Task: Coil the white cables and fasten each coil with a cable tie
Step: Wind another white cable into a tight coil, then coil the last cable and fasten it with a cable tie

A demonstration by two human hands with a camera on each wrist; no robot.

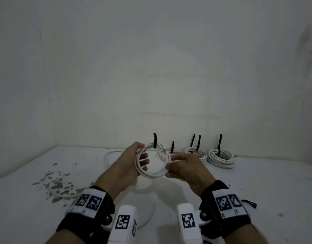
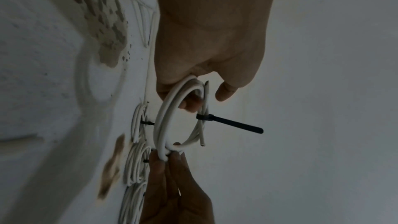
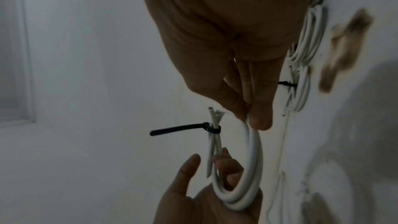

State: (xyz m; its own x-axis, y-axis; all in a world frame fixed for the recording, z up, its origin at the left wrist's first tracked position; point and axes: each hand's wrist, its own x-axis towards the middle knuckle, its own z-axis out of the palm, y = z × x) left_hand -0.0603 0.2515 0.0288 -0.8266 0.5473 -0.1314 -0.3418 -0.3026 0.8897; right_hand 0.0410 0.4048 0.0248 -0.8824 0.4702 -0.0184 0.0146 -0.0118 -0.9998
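Observation:
I hold a small coil of white cable (image 1: 152,174) upright above the table, between both hands. A black cable tie (image 1: 154,141) is cinched round its far side, tail pointing up. My left hand (image 1: 132,155) has its fingers hooked through the coil from the left. My right hand (image 1: 179,162) pinches the coil's right side. In the left wrist view the coil (image 2: 163,120) and its tie (image 2: 232,124) show, with right fingertips (image 2: 168,164) nipping the strands. The right wrist view shows the coil (image 3: 252,159), the tie (image 3: 183,128) and a cut cable end beside it.
Three tied coils lie along the back wall: a small one (image 1: 163,155), a middle one (image 1: 196,153) and a larger one (image 1: 221,158), each with upright black tie tails. Loose white cable (image 1: 63,195) trails over the white table near grey chipped patches (image 1: 54,182).

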